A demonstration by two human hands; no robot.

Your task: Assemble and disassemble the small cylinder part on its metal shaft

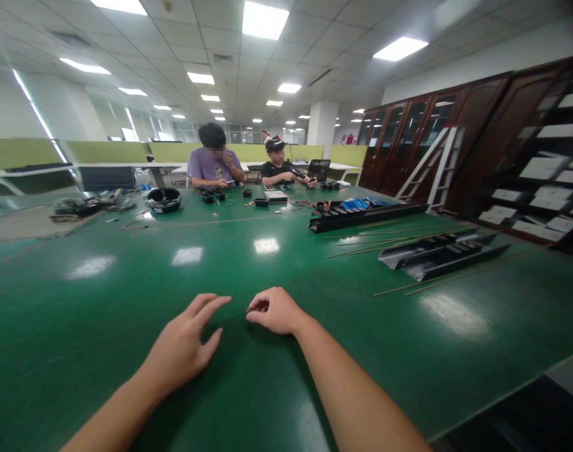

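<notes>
My left hand hovers over the green tabletop with thumb and fingers apart, holding nothing. To its right, my right hand is closed, its fingers curled toward the thumb. A small dark thing shows at those fingertips, too small and too covered to name. A short gap separates the two hands, and they do not touch.
Black metal channels and thin rods lie at the right, with a longer black channel behind. A black headset and loose parts lie toward the far side. Two people sit there. A ladder stands beyond.
</notes>
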